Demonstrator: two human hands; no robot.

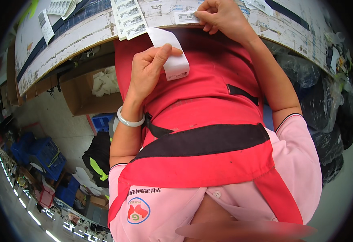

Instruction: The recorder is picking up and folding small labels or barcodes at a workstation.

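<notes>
My left hand (149,69) is closed on a white strip of labels (178,64), pinched between thumb and fingers in front of the red apron. The strip curls, with a printed part at its lower end. At the table's near edge, my right hand (221,18) pinches the right end of a small printed label (185,17), which lies against the worn white tabletop (160,16). To the left of that label, sheets of printed labels (130,18) overhang the table edge.
More label sheets (60,7) and a loose label strip (45,26) lie at the table's far left. Beneath the table is an open cardboard box (77,90) with white cloth-like material. Blue plastic crates (47,155) stand at left; clear and black plastic bags (322,101) hang at right.
</notes>
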